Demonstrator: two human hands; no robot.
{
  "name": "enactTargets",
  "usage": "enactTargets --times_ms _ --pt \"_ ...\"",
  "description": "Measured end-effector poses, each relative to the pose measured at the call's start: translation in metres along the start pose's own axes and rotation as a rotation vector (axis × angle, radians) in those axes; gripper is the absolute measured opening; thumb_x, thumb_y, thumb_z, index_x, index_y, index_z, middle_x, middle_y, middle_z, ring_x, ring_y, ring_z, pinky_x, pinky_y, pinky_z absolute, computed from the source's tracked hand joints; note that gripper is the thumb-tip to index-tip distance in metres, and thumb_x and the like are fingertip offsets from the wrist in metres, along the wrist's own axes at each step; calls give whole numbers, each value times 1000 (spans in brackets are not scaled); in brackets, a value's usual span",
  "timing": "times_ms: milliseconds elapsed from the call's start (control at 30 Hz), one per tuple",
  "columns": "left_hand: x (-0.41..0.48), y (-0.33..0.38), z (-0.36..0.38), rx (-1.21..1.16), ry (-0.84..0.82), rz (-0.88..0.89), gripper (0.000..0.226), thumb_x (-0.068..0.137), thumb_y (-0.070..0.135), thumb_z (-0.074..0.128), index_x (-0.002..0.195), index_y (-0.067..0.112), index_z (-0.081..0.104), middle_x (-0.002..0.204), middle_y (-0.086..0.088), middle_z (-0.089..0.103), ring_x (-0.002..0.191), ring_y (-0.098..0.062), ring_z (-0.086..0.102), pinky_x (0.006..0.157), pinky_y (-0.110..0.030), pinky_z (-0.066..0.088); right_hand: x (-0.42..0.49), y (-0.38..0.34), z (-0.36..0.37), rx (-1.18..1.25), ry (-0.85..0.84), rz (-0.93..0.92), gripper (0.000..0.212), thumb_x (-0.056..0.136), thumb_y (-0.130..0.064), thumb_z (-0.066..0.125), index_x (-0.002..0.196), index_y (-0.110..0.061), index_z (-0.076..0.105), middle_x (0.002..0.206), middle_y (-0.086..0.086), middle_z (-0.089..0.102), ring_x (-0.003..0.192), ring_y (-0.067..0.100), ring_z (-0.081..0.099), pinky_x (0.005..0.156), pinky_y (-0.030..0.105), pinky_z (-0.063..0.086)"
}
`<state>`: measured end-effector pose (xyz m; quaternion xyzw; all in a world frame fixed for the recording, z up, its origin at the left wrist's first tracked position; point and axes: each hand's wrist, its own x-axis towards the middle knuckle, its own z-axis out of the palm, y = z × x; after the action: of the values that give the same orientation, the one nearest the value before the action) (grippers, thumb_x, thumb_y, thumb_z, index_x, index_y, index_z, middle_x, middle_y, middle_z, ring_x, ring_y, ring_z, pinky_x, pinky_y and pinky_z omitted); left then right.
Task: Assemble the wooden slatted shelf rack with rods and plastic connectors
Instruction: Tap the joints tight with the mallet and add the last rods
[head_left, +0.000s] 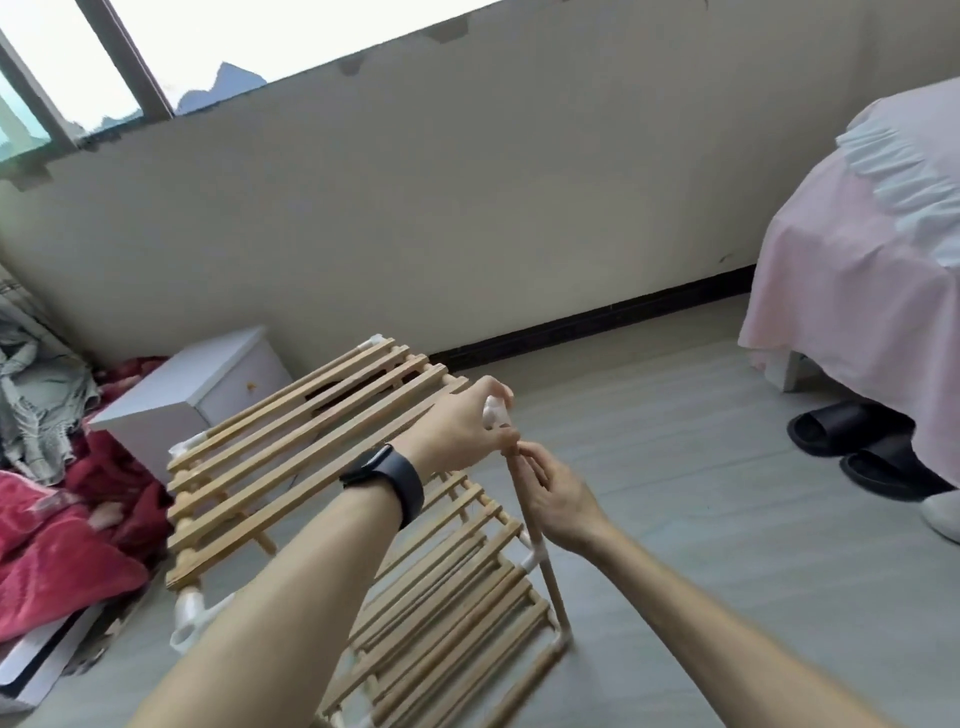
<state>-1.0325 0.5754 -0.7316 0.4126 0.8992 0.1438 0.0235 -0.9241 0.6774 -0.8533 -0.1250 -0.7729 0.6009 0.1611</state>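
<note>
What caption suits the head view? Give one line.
Left hand grips a white connector at a corner of the upper shelf; right hand pinches the rod beneath.

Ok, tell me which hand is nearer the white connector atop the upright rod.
Left. The left hand grips the connector; the right hand pinches the rod just below it.

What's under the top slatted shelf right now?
A lower slatted shelf lies beneath the top slatted shelf, with floor showing between. The left forearm hides its near-left part.
</note>
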Motion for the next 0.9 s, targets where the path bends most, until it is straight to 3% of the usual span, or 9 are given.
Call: enactTargets --times_ms 33,100,233,333,500,633,733,800,900 --pt "0 -3 2 -18 29 18 43 87 46 73 121 37 49 107 8 57 84 -1 55 62 -16 43 1 2 0 -48 18 -39 43 97 -73 34 125 -48 56 80 -24 66 74 -7 63 61 23 50" --pt "-2 -10 5 -53 95 48 45 82 46 78 112 41 46 96 16 55 80 1 56 59 -13 40 3 6 1 -112 50 -81 44 97 -74 30 122 -49 55 68 -18 60 62 -7 57 56 18 40" --pt "-11 -17 8 -61 170 72 45 80 49 79 109 46 45 78 16 61 74 10 61 52 -13 50 6 12 7 -158 63 -108 54 94 -80 21 125 -48 52 76 -13 58 71 1 57 58 23 41" --pt "-15 -18 8 -23 193 53 43 80 52 77 109 47 45 74 12 64 62 -2 63 53 -27 57 8 13 10 -172 42 -95 63 90 -83 16 130 -48 50 82 -14 58 79 10 59 62 28 43" --pt "-22 -15 4 152 291 16 45 80 49 78 109 42 44 81 15 56 63 -7 62 54 -36 58 14 6 19 -233 -10 -65 48 100 -71 19 132 -48 45 96 -4 62 87 15 61 71 38 55" --pt "-25 -15 5 174 162 28 48 83 45 78 115 36 43 83 10 59 67 -6 61 60 -32 57 12 4 24 -213 12 -74 44 101 -68 23 130 -47 47 95 -3 65 86 16 62 69 39 54" --pt "-27 -16 9 286 81 30 54 89 32 73 125 34 32 83 8 58 67 -10 58 63 -35 56 17 1 20 -247 -2 -60 43 100 -68 27 131 -48 49 92 -3 64 85 17 63 70 40 55" --pt "-25 -16 10 351 43 1 59 89 14 63 129 33 25 81 3 56 67 -16 58 64 -41 58 18 0 15 -251 -11 -62 36 103 -63 34 131 -48 50 89 -5 66 83 16 64 70 41 57" --pt "-27 -11 11 395 17 -9 63 85 7 60 130 32 24 81 2 52 66 -17 56 63 -40 57 13 4 -2 -271 59 -61 36 106 -48 39 141 -40 41 76 -8 60 68 10 59 62 36 49"
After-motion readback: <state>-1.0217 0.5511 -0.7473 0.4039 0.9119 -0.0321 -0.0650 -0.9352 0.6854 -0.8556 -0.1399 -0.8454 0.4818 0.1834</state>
